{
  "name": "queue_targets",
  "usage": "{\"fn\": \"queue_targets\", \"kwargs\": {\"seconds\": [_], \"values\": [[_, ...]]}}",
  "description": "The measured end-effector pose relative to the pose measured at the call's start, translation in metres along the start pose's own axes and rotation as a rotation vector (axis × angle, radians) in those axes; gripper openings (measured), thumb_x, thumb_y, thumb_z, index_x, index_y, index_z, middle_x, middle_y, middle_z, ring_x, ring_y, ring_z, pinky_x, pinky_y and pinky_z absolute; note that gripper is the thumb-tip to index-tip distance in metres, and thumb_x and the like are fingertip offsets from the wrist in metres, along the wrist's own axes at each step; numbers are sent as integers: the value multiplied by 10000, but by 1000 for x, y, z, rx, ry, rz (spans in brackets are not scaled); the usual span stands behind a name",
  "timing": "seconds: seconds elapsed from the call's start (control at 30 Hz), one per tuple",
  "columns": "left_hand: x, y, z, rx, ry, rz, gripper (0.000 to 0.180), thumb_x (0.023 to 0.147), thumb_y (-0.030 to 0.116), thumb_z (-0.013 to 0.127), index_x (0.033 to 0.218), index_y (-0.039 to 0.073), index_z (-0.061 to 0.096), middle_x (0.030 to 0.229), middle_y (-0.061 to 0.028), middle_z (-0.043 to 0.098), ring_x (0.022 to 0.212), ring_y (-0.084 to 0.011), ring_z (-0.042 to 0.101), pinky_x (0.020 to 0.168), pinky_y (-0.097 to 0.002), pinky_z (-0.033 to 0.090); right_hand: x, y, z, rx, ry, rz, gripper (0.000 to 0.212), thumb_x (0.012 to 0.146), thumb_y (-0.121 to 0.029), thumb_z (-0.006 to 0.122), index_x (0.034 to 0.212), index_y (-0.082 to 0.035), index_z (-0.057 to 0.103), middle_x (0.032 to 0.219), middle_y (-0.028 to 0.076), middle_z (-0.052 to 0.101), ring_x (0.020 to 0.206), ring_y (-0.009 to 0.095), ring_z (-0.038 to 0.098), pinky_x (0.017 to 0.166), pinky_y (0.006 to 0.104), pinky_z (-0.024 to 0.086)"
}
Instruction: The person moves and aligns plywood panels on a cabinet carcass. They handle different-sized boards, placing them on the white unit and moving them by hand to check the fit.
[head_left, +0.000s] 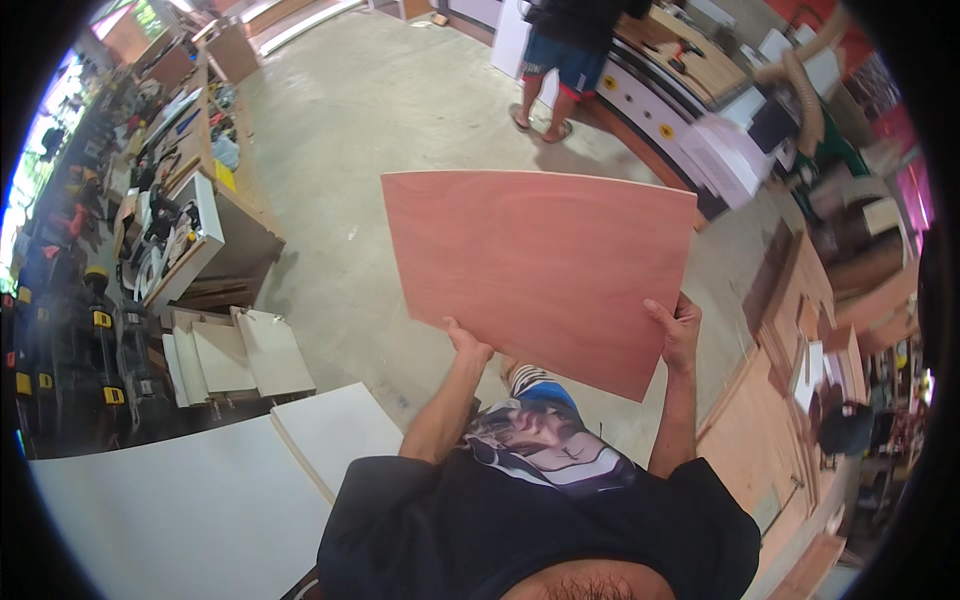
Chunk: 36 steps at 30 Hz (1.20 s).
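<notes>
Leftmost, black tool cases (105, 350) with yellow latches stand in a row, beside a wooden worktop (258, 212) cluttered with tools. Just right of the cases lean cream boards (275, 350), with a large white panel (190, 500) lying nearer the person. Next comes the left grip (470, 340), pinching the lower edge of a reddish-brown plywood panel (540, 265) near its left corner, thumb on the near face. That panel is held up in front of the torso, tilted, above the concrete floor (340, 130). Beyond it stands another person (575, 60) in dark clothes and sandals. The right grip (682, 335) pinches the panel's right edge, thumb likewise on the near face. Farther back, a red-and-black cordless drill (680, 55) lies on a second worktop (715, 82); at far right, a ribbed hose (806, 105) hangs above stacked wooden boards (740, 430).
</notes>
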<state>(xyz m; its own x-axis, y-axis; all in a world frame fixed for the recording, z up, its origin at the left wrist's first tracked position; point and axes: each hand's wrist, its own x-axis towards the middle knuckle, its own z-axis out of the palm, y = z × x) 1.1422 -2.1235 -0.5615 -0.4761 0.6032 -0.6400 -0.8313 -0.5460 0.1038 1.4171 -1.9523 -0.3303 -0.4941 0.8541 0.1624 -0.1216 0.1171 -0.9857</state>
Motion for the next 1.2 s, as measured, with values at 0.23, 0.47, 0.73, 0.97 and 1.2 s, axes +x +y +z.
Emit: {"fn": "queue_targets", "kwargs": {"seconds": [0.23,0.47,0.73,0.97,1.2], "values": [[73,95,162,-18,91,359,808,1008,700,191,1561,150,400,1592,-89,438,1451,-350,417,1169,-561,375,220,22,60,173,-203,21,246,880,-50,751,1110,33,729,1036,78,749,915,121,677,832,277,527],[158,223,241,60,-758,409,875,951,736,274,1593,145,341,1652,-90,331,1503,-367,306,1203,-605,288,442,39,206,372,-369,26,201,995,-190,658,1076,-8,685,924,-38,641,795,22,545,680,201,423],[348,320,339,-192,-431,694,1002,842,858,295,1579,181,360,1623,-76,357,1487,-385,316,1181,-623,310,687,44,381,391,-584,-109,342,1082,-253,569,1362,-58,537,833,-85,513,733,-7,392,634,174,329],[495,403,558,-399,-311,597,1013,788,858,494,1545,193,400,1601,-83,378,1468,-374,348,1195,-611,295,895,17,451,1,-477,-510,527,1026,-133,644,1496,-71,414,1097,68,651,916,149,628,829,302,508],[689,470,735,-296,-337,631,1051,748,823,595,1537,153,413,1572,-104,417,1471,-364,346,1206,-605,269,1096,77,470,-255,-300,-494,916,769,168,597,1584,-126,297,1407,145,579,1208,279,634,1085,389,459]]}}
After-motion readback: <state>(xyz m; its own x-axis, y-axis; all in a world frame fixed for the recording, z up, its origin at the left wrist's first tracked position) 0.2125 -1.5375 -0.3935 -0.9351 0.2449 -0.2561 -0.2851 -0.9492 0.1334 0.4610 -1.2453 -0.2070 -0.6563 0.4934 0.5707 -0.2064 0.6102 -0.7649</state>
